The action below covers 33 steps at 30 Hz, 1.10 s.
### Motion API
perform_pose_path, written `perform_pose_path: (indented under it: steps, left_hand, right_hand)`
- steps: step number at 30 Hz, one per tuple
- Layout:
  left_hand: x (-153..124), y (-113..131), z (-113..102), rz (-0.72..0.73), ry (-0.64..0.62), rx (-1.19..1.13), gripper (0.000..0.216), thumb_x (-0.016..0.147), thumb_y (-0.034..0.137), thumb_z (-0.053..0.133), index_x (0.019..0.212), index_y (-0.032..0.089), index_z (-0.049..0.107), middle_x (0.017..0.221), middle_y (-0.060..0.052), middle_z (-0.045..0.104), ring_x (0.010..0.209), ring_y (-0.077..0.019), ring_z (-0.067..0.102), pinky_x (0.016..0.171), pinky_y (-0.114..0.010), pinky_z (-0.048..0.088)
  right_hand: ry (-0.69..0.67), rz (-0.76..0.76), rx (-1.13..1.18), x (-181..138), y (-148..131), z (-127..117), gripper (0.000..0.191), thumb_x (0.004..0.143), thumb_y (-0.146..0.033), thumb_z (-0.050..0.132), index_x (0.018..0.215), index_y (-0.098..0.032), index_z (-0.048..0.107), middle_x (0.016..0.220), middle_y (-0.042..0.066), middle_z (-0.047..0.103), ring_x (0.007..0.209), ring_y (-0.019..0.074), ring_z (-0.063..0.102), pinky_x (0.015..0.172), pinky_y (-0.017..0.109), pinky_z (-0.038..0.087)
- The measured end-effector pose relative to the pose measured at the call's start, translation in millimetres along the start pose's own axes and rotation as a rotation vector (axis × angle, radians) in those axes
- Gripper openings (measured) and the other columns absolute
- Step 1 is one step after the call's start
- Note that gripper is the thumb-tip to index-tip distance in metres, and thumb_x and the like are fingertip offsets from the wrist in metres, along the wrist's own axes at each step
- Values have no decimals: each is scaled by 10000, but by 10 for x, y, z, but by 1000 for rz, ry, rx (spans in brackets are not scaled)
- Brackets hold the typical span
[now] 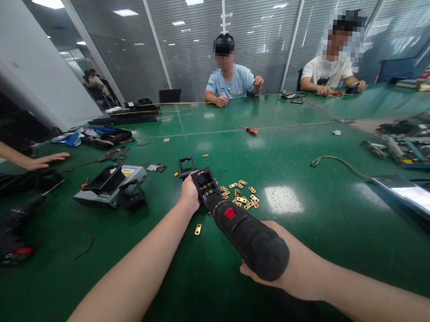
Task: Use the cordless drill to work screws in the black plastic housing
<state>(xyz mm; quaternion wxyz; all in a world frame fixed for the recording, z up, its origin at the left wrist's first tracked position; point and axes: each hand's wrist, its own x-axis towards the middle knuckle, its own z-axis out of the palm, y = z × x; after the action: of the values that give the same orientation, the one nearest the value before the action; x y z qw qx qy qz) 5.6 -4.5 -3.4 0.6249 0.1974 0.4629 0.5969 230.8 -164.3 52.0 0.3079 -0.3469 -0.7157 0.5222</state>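
My left hand [191, 193] is closed around a small black plastic housing [205, 181] with brass-coloured parts inside, tilted toward me over the green table. A black power drill [246, 235] with a red switch on top is in my right hand [282, 255]. Its chuck points into the open side of the housing; the tip of the bit is hidden. Several small brass plates with holes [247, 199] lie just right of the housing. One single brass plate [198, 229] rests nearer to me. Behind my left hand stands a black square frame [185, 166].
On the left are a grey metal box [113, 192] with black frames, another drill [6, 231] and a co-worker's hand [47, 160]. An orange screwdriver [251, 131] lies farther back. Electronic parts [417, 142] and a flat device with a cable [413, 199] occupy the right. Two people sit opposite.
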Motion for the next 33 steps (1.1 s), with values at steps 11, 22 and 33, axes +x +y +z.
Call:
perform_pose_path:
  steps: [11, 22, 33]
  left_hand:
    - [13, -2, 6, -1, 20, 3, 255, 811, 317, 568, 959, 148, 689, 673, -75, 726, 558, -257, 696, 607, -390, 586]
    - [2, 8, 7, -12, 26, 1, 260, 821, 321, 571, 960, 145, 701, 686, -86, 735, 585, -264, 709, 625, -400, 598]
    - [-4, 10, 5, 3, 20, 3, 236, 853, 309, 538, 937, 155, 696, 697, -88, 739, 634, -267, 728, 616, -378, 587]
  right_hand:
    - [-1, 71, -15, 13, -18, -4, 201, 697, -193, 783, 842, -175, 645, 792, 19, 687, 702, 175, 593, 588, 248, 484]
    - [4, 76, -27, 7, -9, -7, 193, 692, -182, 772, 809, -188, 619, 761, 9, 673, 673, 169, 573, 564, 246, 458]
    - [-43, 89, -20, 22, -25, -15, 227, 709, -180, 810, 852, -176, 633, 770, -6, 677, 664, 153, 566, 576, 240, 468]
